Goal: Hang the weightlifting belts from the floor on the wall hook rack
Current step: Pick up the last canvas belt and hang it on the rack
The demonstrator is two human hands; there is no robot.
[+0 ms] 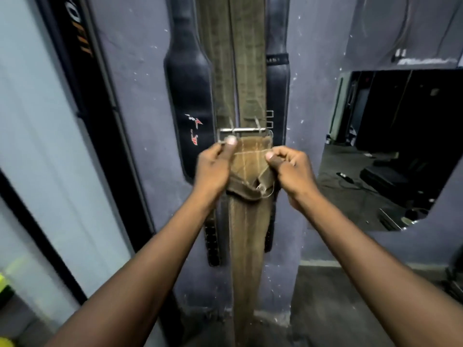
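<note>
While the purple wall [130, 78] fills most of what I see, a black belt [186, 96] hangs flat against it, wide and padded at the middle with a small red and white mark, narrowing below to a strap with rows of holes. To the right a mirror [390, 146] with a cut corner shows a dim floor with dark gear on it. To the left a black frame [82, 71] with orange lettering runs down beside a pale panel.

In front of the black belt hangs the brown belt [238, 71], covering its middle, so only the black edges show on either side. It is coarse woven cloth with pale lines of stitching along its length, frayed at the end, and two layers hang side by side from above the picture's top edge. A bright metal buckle [243, 131] crosses it just above my fingers.

My left hand [213, 169] pinches the buckle's left corner and the edge of the folded flap, thumb on top. My right hand [290, 169] is closed on the flap's right edge, thumb pressed to the cloth. The loose tail drops straight down between my forearms toward the floor.
</note>
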